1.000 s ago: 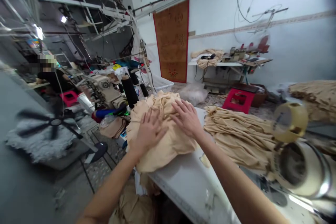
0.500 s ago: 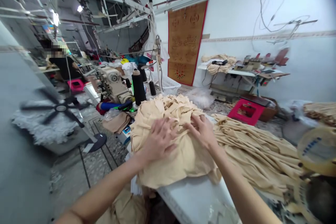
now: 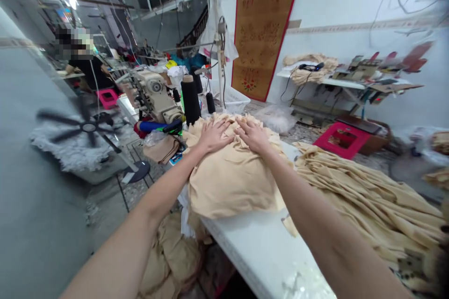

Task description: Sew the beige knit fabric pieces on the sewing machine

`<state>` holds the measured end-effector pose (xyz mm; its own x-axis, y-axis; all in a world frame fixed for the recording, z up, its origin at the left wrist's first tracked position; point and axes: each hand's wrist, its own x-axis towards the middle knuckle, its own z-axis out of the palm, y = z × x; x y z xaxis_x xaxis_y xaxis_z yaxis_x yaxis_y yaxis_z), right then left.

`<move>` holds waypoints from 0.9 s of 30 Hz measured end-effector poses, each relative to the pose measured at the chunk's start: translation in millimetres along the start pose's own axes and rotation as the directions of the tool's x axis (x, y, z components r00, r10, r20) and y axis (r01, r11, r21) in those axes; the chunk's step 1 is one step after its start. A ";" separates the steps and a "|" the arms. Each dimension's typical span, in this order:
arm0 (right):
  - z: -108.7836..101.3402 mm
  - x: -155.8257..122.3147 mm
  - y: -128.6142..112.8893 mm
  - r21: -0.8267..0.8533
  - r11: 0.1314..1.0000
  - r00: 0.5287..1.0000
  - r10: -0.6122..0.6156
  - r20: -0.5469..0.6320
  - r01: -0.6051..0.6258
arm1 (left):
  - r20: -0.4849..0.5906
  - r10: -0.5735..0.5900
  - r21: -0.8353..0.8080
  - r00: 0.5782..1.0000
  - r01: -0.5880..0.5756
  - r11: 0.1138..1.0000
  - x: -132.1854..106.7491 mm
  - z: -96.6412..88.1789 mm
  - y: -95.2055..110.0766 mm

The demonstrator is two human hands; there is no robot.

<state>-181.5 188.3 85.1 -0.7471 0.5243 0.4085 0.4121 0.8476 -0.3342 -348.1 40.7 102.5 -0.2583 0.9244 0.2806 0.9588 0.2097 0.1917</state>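
A heaped pile of beige fabric pieces lies on the white table. Both palms press on the far part of the pile. On its left side, my left hand rests flat with the fingers spread. My right hand lies beside it, fingers stretched forward over the crumpled folds. Neither hand grips anything that I can make out. A second spread of beige fabric covers the right part of the table, past my right forearm.
Black thread cones and a sewing machine stand beyond the pile. A standing fan is at the left. More beige cloth sits below the table edge. A pink stool stands right. A person sits far left.
Both hands have moved forward to the pile's far part, and the arms are stretched out further. The near edge of the pile has shifted away, baring more tabletop. The camera view has shifted too.
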 end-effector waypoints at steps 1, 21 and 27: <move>-2.0 -0.3 3.2 0.023 1.000 1.000 0.000 -0.001 0.001 | -0.008 -0.005 -0.015 1.000 0.005 1.000 0.7 1.3 -1.3; -19.1 -119.4 -84.9 -0.038 0.994 0.987 -0.106 -0.121 0.102 | -0.249 0.202 0.053 0.947 -0.195 0.979 -186.2 -11.3 13.0; 14.8 -113.7 -113.1 -0.003 0.998 0.992 -0.069 -0.109 0.069 | -0.252 0.276 0.017 0.928 -0.281 0.960 -176.7 11.6 -24.2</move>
<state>-150.9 31.6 63.9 -0.7125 0.4704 0.5206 0.3613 0.8820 -0.3026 -324.4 -124.1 37.4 -0.0049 0.8351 0.5500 0.9946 -0.0530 0.0894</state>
